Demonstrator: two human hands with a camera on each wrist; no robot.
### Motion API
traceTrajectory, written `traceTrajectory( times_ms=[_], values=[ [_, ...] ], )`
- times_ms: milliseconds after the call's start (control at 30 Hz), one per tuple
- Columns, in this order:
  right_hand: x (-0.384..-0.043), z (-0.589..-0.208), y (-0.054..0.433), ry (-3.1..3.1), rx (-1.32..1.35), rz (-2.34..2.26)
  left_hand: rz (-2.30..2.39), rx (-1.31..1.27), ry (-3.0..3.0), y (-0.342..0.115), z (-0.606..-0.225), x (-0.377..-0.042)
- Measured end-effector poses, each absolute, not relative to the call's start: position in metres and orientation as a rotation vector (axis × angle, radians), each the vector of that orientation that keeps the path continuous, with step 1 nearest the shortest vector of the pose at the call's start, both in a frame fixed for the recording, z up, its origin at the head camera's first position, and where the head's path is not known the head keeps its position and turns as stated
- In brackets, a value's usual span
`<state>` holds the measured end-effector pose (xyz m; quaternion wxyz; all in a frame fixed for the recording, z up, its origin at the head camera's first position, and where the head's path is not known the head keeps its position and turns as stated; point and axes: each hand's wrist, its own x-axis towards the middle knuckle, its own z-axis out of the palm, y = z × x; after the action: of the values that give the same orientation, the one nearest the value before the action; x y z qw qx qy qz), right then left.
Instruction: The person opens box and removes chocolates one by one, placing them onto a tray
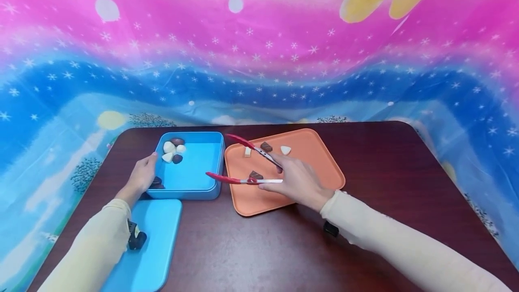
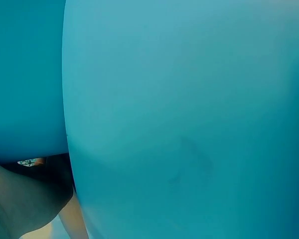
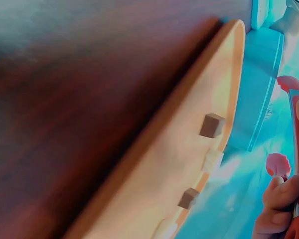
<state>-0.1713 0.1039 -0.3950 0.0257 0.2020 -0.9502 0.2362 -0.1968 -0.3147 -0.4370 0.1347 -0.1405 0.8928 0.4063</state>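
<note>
My left hand [image 1: 143, 174] holds the left wall of an open blue box [image 1: 216, 193], its fingertips at the rim. Several white and dark brown pieces [image 1: 177, 159] lie along the box's left side. My right hand [image 1: 302, 183] grips metal tongs [image 1: 223, 178] with red tips. The tongs' arms are spread apart with nothing between the tips, which point left at the box's right edge. Beneath them, an orange tray [image 1: 324, 170] carries brown chocolate-like chunks [image 1: 266, 147] and white pieces [image 1: 285, 150]. In the right wrist view, fingers curl round the tongs' handle.
A flat blue lid [image 1: 162, 233] lies in front of the box, partly under my left forearm. Box and tray stand side by side on a dark wooden table [image 1: 243, 256]. Behind the table hangs a colourful printed cloth [image 1: 259, 57].
</note>
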Motion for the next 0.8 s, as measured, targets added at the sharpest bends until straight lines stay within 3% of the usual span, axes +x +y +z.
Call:
traceTrajectory(
  times_ms=[500, 800],
  values=[
    [-0.203, -0.370, 0.055, -3.012, 0.859, 0.597, 1.193, -0.395, 2.587, -0.313, -0.437, -0.198],
    [-0.200, -0.357, 0.015, -2.968, 1.037, 0.182, 1.189, -0.386, 2.613, -0.313, -0.438, -0.196]
  ],
)
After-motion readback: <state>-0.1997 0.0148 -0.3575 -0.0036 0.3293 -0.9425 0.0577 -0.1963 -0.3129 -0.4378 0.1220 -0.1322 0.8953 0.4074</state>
